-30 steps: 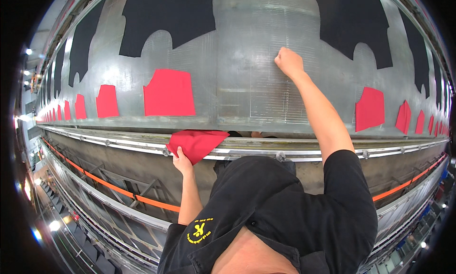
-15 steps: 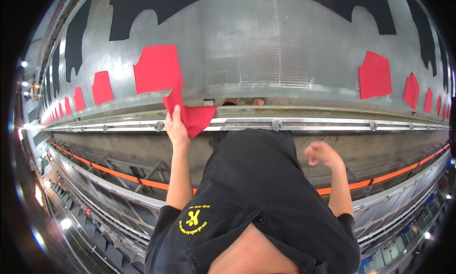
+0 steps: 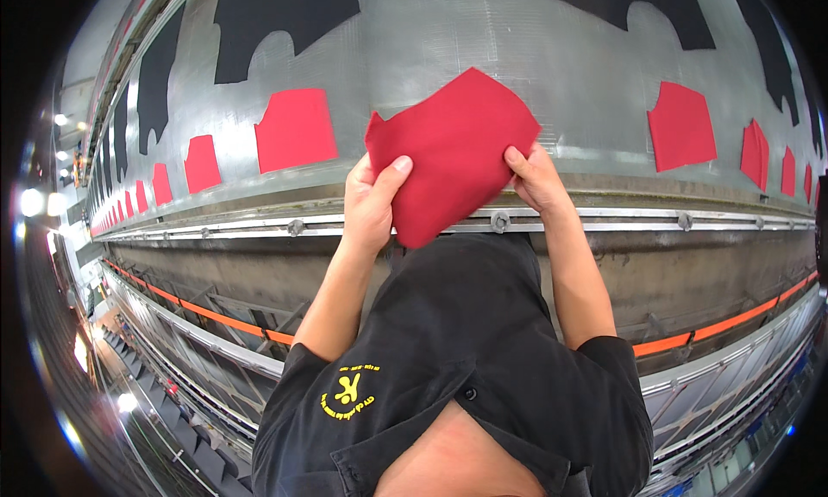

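Note:
Between my two hands a red fabric piece (image 3: 453, 152) is held up, spread out in front of me over the near edge of the long table. My left hand (image 3: 373, 200) grips its lower left side, thumb on top. At its right side my right hand (image 3: 536, 180) pinches the edge, thumb on top and fingers beneath. The grey table (image 3: 414, 31) carries another red piece (image 3: 296, 131) lying flat to the left and one more red piece (image 3: 682, 126) to the right.
Dark fabric pieces (image 3: 289, 18) lie farther back on the table, with another dark piece (image 3: 638, 6) at the right. Rows of smaller red pieces run off both ways. A metal rail (image 3: 621, 218) edges the table; an orange bar (image 3: 203, 306) passes behind me.
The red piece, hanging from my left hand alone earlier, has moved right and is spread out. My right hand came up from beside my body and took hold of its right edge.

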Tool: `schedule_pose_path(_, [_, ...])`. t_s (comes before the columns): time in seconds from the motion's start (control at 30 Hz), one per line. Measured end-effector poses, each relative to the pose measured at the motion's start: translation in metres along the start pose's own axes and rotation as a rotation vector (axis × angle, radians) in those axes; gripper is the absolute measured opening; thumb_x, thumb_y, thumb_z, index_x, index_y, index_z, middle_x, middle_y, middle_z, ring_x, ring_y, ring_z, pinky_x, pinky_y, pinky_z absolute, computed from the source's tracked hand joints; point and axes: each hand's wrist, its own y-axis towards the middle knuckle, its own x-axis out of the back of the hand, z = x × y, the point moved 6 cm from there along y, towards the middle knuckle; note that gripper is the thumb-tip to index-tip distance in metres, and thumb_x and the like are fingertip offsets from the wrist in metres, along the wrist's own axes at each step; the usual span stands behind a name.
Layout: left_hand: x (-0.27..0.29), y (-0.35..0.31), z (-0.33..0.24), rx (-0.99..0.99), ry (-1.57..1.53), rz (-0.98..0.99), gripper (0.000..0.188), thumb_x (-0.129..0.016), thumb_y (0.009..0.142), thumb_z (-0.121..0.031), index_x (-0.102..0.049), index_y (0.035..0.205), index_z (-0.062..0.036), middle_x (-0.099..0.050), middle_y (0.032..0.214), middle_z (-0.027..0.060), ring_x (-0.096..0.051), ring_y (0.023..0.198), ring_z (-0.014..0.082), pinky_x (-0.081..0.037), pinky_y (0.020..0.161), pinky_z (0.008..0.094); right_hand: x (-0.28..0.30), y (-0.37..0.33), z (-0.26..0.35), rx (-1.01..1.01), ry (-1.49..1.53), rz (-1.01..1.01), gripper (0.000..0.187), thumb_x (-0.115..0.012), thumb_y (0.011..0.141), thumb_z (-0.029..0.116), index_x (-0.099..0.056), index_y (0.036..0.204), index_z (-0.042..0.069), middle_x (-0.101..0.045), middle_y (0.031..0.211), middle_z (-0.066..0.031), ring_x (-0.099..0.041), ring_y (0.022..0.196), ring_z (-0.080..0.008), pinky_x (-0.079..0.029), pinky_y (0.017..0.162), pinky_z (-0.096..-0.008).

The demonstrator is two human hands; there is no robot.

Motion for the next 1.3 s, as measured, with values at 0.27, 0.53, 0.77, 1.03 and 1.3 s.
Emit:
schedule_pose_path(0.27, [0.092,0.033,0.151,0.177,0.385,0.006,0.02,-0.069,0.101,-0.011,-0.067,0.117,0.0014,-0.075,0.099,0.0032,-0.067,0.086,0.0059,-0.054,0.077,0.0234,0.059,-0.03,0.029,-0.141,-0.667,-0.274,0.031,-0.078,0.096,0.017,-0.071,0.12,-0.002,-0.075,0.106,-0.005,-0.067,0.093,-0.0098,-0.055,0.086,-0.0287])
schedule_pose_path(0.53, [0.082,0.06,0.155,0.19,0.653,-0.045,0.023,-0.071,0.098,-0.019,-0.071,0.11,0.0004,-0.075,0.089,0.0065,-0.069,0.081,0.0112,-0.055,0.075,0.0291,0.107,-0.004,0.04,-0.134,-0.82,-0.326,0.023,-0.078,0.094,0.017,-0.075,0.109,-0.001,-0.076,0.098,-0.0032,-0.067,0.088,-0.0089,-0.054,0.081,-0.0268])
schedule_pose_path(0.77, [0.085,0.115,0.127,0.098,1.008,-0.064,0.031,-0.073,0.096,-0.03,-0.073,0.111,-0.0029,-0.073,0.082,0.012,-0.069,0.075,0.0184,-0.055,0.073,0.034,0.114,0.056,0.053,-0.085,-1.015,-0.334,0.024,-0.077,0.096,0.018,-0.076,0.112,0.001,-0.077,0.096,-0.0022,-0.067,0.087,-0.0081,-0.054,0.079,-0.0259])
schedule_pose_path(1.03, [0.092,0.157,0.118,0.083,0.919,-0.052,0.029,-0.074,0.095,-0.027,-0.075,0.111,-0.0033,-0.078,0.094,0.0096,-0.072,0.083,0.0157,-0.056,0.077,0.0329,0.122,0.094,0.069,-0.037,-0.961,-0.332,0.025,-0.076,0.097,0.018,-0.076,0.114,0.001,-0.076,0.099,-0.001,-0.067,0.09,-0.0075,-0.053,0.081,-0.0252])
schedule_pose_path(1.3, [0.09,0.174,0.105,0.055,0.977,-0.069,0.031,-0.072,0.091,-0.032,-0.077,0.108,-0.0059,-0.075,0.098,0.0116,-0.068,0.082,0.0232,-0.054,0.078,0.0371,0.121,0.122,0.082,-0.002,-1.026,-0.32,0.025,-0.077,0.096,0.019,-0.076,0.115,0.002,-0.077,0.098,-0.0009,-0.067,0.089,-0.0075,-0.054,0.08,-0.0252])
